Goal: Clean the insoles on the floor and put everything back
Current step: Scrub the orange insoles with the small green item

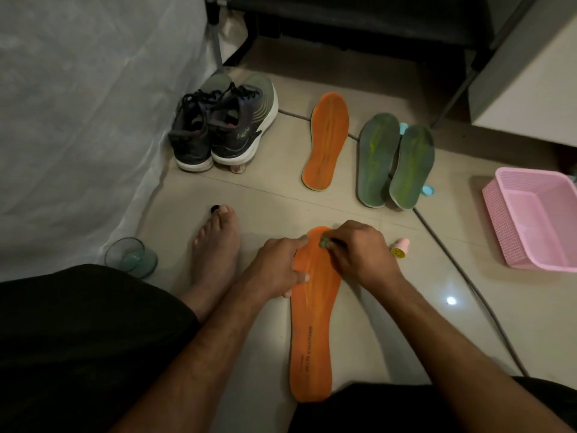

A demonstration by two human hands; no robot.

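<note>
Near orange insole (313, 323) is lying flat on the floor tiles (390, 307), toe end pointing away from the person; taking it as the landmark. Left hand (278, 267) is pressing on its left edge near the toe, fingers extended and spread, curled round nothing. Right hand (359, 254) is working over the toe end, fingers curled round a small greenish scrubbing piece (323, 243) touching the surface; what it is cannot be told. Second orange insole (326, 142) is lying well beyond the landmark, with two green insoles (395, 160) to the right of that one, overlapping slightly, something light blue under them. Pair of shoes (224, 126) is standing beyond and to the left. Small pink bottle (401, 248) with a yellow smiley face is standing just right of the toe end; glass cup (131, 257) well left; pink basket (530, 220) far right. Judgement: cleaning is at an early stage, three insoles apparently waiting. Risks: the right elbow or wrist could be tipping the bottle during strokes, given how close it is; the thin insole could be buckling or sliding if the left hand's pressure eases.
</note>
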